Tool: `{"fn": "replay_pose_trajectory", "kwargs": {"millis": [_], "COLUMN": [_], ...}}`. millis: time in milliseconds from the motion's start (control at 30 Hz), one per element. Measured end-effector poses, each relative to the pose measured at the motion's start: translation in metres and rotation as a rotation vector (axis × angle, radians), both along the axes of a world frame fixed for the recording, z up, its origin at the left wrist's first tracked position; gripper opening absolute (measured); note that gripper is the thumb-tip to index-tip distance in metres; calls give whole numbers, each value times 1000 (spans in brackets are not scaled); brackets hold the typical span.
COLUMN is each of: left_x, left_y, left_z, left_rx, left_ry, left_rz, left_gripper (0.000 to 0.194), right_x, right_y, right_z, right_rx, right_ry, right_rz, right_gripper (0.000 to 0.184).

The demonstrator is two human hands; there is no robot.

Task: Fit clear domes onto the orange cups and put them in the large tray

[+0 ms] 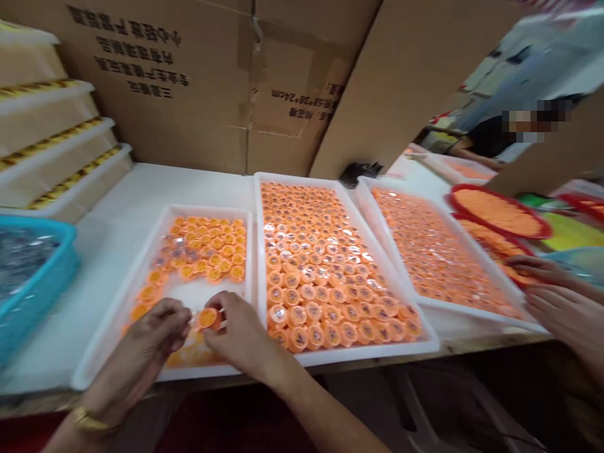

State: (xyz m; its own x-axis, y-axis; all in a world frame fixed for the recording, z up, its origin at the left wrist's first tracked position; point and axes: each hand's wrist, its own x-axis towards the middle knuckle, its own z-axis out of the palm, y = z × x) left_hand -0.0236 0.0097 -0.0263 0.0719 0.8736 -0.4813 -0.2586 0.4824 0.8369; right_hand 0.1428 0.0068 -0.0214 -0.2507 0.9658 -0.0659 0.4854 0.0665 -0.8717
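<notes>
Over the near part of the left white tray (89, 352), my right hand (233, 327) pinches a small round orange cup (207, 318) between thumb and fingers. Close beside it, my left hand (158, 330) has its fingertips pressed together; whatever they hold is too small to make out. Several orange cups with yellowish tops (214, 242) fill the far part of this tray, and a few clear pieces lie among them. Next to it, the middle white tray (349, 357) is packed with rows of orange cups (325, 296) that have dark marks under shiny clear tops.
A blue basket (59, 270) of clear pieces stands at the left, below stacked white trays (51, 145). Cardboard (198, 82) walls the back. Right are another filled tray (491, 318), red baskets (542, 229) and a co-worker's hands (561, 296). Another person (491, 135) is farther back.
</notes>
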Motion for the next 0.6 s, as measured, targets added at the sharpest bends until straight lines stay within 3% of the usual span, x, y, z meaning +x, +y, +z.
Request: {"fn": "replay_pose_trajectory", "kwargs": {"millis": [233, 433, 600], "left_x": [3, -3, -9], "left_y": [-1, -6, -7], "left_z": [8, 13, 10], "left_rx": [44, 22, -16], "left_ry": [-204, -338, -296], "left_rz": [134, 151, 167], "left_gripper": [28, 29, 22], "right_x": [-9, -8, -8], "right_y": [-6, -4, -3], "right_z": [-14, -12, -14], "right_rx": [-215, -259, -266], "right_ry": [420, 478, 513], "right_rz": [-98, -58, -73], "right_gripper": [28, 28, 30]}}
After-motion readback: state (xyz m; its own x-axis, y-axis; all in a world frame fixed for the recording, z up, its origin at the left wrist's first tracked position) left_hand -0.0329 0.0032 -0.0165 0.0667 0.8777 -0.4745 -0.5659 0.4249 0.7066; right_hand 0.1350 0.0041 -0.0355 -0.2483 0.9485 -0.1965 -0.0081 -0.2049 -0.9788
